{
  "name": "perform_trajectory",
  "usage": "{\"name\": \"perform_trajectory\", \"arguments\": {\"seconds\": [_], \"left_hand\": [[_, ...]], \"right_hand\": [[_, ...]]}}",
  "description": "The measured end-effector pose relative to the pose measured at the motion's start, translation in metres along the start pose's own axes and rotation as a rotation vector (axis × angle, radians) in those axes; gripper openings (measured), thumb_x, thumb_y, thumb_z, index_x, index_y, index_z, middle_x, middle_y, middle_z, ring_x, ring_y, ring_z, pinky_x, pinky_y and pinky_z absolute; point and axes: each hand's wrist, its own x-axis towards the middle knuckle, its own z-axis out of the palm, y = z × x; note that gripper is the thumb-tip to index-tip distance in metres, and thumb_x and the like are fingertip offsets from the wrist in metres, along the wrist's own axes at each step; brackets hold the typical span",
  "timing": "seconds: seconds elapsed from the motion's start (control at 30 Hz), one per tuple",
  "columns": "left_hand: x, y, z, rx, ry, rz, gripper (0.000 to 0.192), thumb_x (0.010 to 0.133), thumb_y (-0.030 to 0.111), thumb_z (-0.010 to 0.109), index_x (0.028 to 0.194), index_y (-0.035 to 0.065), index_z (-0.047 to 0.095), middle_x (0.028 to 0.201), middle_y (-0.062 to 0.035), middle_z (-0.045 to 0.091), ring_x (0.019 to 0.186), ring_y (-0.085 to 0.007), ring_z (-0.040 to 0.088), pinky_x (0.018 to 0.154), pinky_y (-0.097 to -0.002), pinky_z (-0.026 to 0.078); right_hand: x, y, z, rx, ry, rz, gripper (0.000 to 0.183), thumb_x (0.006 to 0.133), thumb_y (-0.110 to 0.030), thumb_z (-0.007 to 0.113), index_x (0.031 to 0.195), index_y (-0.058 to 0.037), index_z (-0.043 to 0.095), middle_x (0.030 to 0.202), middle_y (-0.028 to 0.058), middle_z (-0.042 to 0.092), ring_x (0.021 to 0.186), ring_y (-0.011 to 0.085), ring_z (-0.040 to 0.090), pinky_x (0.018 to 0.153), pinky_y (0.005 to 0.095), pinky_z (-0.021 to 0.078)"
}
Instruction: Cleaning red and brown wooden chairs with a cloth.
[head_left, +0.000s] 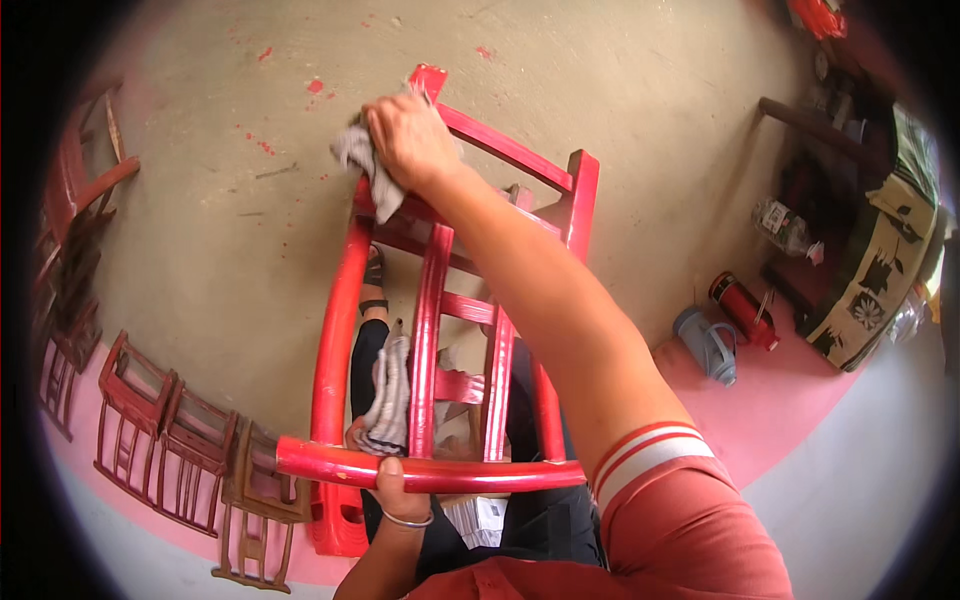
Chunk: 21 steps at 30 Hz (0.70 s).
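A red-painted wooden chair frame (430, 337) is tilted in front of me, with its curved top rail (495, 477) near my body. My left hand (396, 491) grips that rail, thumb on top. A folded striped cloth (386, 397) hangs beside its fingers, against the back slats. At the far end of the frame, my right hand (412, 139) is closed over a crumpled grey cloth (367, 161) and presses it to the corner near a leg end (429, 79). My right forearm hides part of the frame.
Red paint spots (315, 86) mark the concrete floor. Several small wooden chairs (199, 427) line the left wall. A red plastic stool (337, 521) shows beside my leg. To the right are a blue thermos jug (705, 341), a red thermos flask (742, 307) and a plastic bottle (784, 225).
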Motion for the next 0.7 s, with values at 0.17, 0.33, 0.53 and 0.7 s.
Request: {"name": "perform_trajectory", "arguments": {"seconds": [0.17, 0.33, 0.53, 0.7], "left_hand": [[0.0, 0.021, 0.024, 0.033, 0.133, -0.037, 0.073, 0.086, 0.038, 0.053, 0.141, -0.0051, 0.03, 0.127, -0.0118, 0.043, 0.114, -0.0185, 0.047, 0.103, -0.035, 0.035], [0.005, 0.04, 0.032, 0.031, 0.03, -0.039, 0.077, 0.078, 0.041, 0.057, 0.134, -0.0054, 0.032, 0.126, -0.0173, 0.042, 0.118, -0.0264, 0.045, 0.105, -0.0406, 0.033], [0.007, 0.008, 0.014, 0.072, 0.127, 0.213, 0.049, 0.079, 0.035, 0.059, 0.116, 0.0023, 0.051, 0.105, -0.0102, 0.055, 0.094, -0.0176, 0.055, 0.092, -0.0326, 0.041], [0.015, 0.026, 0.043, -0.162, 0.164, 0.064, 0.039, 0.081, 0.033, 0.059, 0.11, 0.0075, 0.053, 0.098, -0.0059, 0.056, 0.087, -0.0156, 0.056, 0.081, -0.03, 0.043]], "right_hand": [[-0.015, 0.042, -0.027, -0.094, 0.187, 0.211, 0.022, 0.092, -0.028, 0.053, 0.091, -0.0071, 0.06, 0.092, 0.0186, 0.063, 0.084, 0.0397, 0.061, 0.075, 0.0489, 0.0509], [-0.104, 0.061, -0.127, -0.29, -0.383, -0.048, 0.018, 0.092, -0.027, 0.055, 0.085, -0.0104, 0.057, 0.084, 0.0117, 0.06, 0.082, 0.0323, 0.062, 0.066, 0.0428, 0.0521], [-0.137, 0.093, -0.156, -0.603, -1.042, -0.178, 0.02, 0.09, -0.02, 0.052, 0.085, -0.0037, 0.064, 0.092, 0.0104, 0.068, 0.095, 0.0294, 0.061, 0.087, 0.0388, 0.0491], [-0.137, 0.088, -0.136, -0.785, -1.218, -0.025, 0.022, 0.087, -0.016, 0.052, 0.086, -0.0068, 0.072, 0.096, 0.0128, 0.071, 0.098, 0.0276, 0.065, 0.083, 0.0381, 0.0526]]}}
